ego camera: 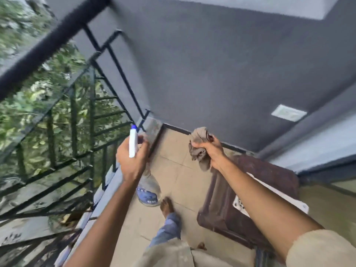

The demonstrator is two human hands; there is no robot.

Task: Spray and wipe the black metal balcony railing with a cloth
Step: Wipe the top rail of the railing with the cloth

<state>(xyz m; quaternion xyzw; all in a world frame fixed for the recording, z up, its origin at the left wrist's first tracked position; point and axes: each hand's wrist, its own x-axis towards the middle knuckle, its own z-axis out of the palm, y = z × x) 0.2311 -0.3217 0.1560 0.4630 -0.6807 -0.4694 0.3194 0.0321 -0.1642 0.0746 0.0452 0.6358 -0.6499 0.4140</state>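
The black metal balcony railing runs along the left side, its thick top rail slanting across the upper left and thin bars below it. My left hand grips a spray bottle with a white head and blue nozzle; the clear bottle body with a blue label hangs below my wrist. The nozzle points toward the railing's far end. My right hand holds a bunched grey-brown cloth, raised over the floor and apart from the railing.
A dark grey wall closes the far end of the balcony. A brown chair with a white paper on it stands to the right. Beige floor tiles lie below, with my bare foot on them. Green foliage shows beyond the railing.
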